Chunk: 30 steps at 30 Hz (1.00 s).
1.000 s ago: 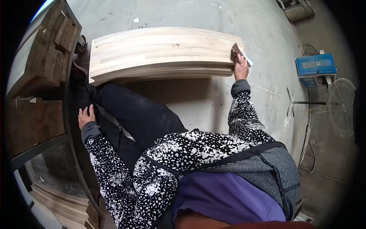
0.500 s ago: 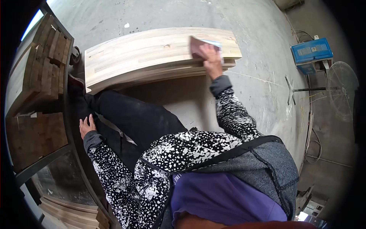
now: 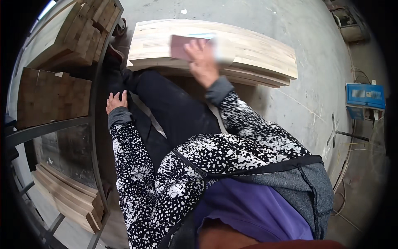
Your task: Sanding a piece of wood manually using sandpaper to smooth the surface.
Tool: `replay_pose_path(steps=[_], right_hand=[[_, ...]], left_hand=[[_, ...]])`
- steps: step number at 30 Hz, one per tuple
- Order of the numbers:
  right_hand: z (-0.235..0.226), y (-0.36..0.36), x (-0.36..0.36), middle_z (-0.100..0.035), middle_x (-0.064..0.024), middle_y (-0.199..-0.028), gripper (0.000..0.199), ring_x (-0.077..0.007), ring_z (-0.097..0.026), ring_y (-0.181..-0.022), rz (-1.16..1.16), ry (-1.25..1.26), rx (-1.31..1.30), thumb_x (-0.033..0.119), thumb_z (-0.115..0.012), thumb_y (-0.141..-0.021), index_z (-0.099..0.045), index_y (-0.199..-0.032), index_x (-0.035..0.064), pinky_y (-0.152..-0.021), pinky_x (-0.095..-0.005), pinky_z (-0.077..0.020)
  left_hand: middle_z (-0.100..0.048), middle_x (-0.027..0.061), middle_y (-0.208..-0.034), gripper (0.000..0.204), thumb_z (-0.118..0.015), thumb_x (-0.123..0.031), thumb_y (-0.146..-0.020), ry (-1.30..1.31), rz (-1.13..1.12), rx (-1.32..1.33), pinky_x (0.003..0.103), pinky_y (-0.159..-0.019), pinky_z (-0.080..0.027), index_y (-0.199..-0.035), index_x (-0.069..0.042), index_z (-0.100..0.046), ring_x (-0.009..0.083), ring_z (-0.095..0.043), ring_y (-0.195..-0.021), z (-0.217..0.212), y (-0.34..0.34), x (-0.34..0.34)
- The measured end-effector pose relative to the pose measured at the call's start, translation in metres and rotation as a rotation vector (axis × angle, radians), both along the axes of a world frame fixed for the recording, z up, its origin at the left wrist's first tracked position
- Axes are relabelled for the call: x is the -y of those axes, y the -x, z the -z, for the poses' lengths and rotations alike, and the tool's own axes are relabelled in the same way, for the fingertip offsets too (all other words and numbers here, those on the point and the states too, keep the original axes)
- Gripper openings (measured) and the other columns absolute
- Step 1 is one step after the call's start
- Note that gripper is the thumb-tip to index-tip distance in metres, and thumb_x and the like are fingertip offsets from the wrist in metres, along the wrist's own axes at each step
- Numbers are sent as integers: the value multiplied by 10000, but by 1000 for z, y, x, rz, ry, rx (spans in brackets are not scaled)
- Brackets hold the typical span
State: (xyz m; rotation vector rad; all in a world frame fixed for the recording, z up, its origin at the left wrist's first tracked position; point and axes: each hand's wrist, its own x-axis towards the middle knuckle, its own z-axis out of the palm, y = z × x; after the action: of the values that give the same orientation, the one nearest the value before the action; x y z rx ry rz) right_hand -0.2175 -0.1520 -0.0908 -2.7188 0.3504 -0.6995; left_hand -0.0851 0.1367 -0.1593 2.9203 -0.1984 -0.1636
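Two hands are in view, and only one is at work. The right hand [image 3: 202, 58] reaches far out in front and grasps a reddish-brown sanding pad [image 3: 182, 45], fingers curled over its top so the flat face presses down on the pale wooden board [image 3: 257, 50]. The hand and the pad's right edge are blurred, so how tightly it grips cannot be judged finely. The pad lies on the board's upper face, toward its left half, near the close edge.

The left hand [image 3: 117, 101] rests released, fingers loosely spread, on the dark trouser leg [image 3: 174, 112] at the left, apparently propping the body while the other arm stretches forward. It holds nothing.

The board is a glued panel of light strips, lying flat on top of further panels of the same kind, which lifts the working face off the ground. Beneath is a grey concrete floor [image 3: 315, 103], scuffed and marked with pale lines. On the left stands a dark metal rack [image 3: 62, 126] carrying brown wooden blocks [image 3: 54, 97] on its upper shelves and a stack of light planks [image 3: 66, 195] lower down, near. At the far right a blue box-shaped device [image 3: 365, 96] sits on the floor with thin cables trailing near it.
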Motion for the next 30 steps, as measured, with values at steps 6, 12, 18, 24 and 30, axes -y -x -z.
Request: replay_pose_path(steps=[6, 12, 18, 24, 30], right_hand=[[-5, -94, -73, -428, -118, -1232, 496, -331, -319, -1186, -358, -13, 48, 97, -563, -650, -485, -1140, 112, -985, -472, -222], [5, -10, 30, -364, -109, -1289, 550, -277, -222, -1252, -204, -99, -48, 24, -474, -662, -445, -1200, 132, -1027, -442, -118], [18, 229, 256, -523, -133, -1083, 397, -289, -441, -1049, 737, 146, -58, 63, -426, -703, -549, -1074, 130, -913, -387, -307], [14, 135, 169, -454, -133, -1194, 406, -292, -400, -1114, 730, 183, -269, 138, -439, -750, -489, -1153, 131, -923, -380, -309], [-1, -63, -59, -387, -138, -1263, 511, -330, -279, -1213, -246, -29, -12, 85, -523, -675, -457, -1180, 127, -998, -502, -149]], left_hand=[[-404, 107, -1254, 499, -461, -516, -768, 14, 29, 6, 376, -948, -303, -1079, -140, -565, 293, -373, -1152, 3, 1, 5], [-400, 109, -1256, 496, -459, -513, -773, 60, -6, -17, 367, -955, -298, -1077, -136, -565, 295, -367, -1156, 2, 3, -9], [-392, 110, -1263, 504, -457, -516, -773, 118, 22, -46, 369, -964, -285, -1090, -136, -556, 301, -358, -1162, -6, -1, 9], [-387, 109, -1267, 506, -454, -515, -775, 45, 12, -34, 375, -971, -271, -1102, -141, -547, 300, -350, -1168, -4, -2, -2], [-390, 109, -1265, 499, -454, -512, -775, 63, 7, -27, 377, -970, -272, -1093, -141, -555, 300, -350, -1168, -3, 2, 0]])
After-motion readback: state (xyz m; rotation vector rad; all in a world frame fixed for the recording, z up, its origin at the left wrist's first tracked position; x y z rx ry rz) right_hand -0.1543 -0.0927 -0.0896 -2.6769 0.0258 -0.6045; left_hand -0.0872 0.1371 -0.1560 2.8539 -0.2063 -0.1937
